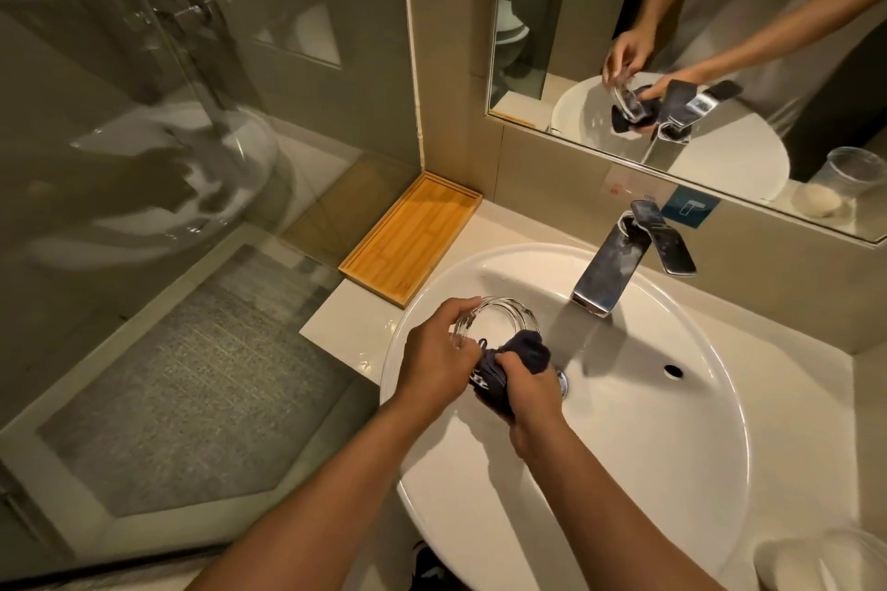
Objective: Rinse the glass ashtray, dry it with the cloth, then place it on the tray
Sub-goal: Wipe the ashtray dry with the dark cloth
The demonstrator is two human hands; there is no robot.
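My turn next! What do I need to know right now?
Left hand: holds the glass ashtray by its rim, tilted, over the sink.
Right hand: grip on the dark cloth, pressing it against the ashtray.
Faucet: no water visibly running.
Wooden tray: on the counter, left of the sink, nothing on it.
Left to do: finish drying, then set the ashtray on the tray.

Clear glass ashtray, dark soft cloth, matt wooden tray, glossy white sink, polished metal tap
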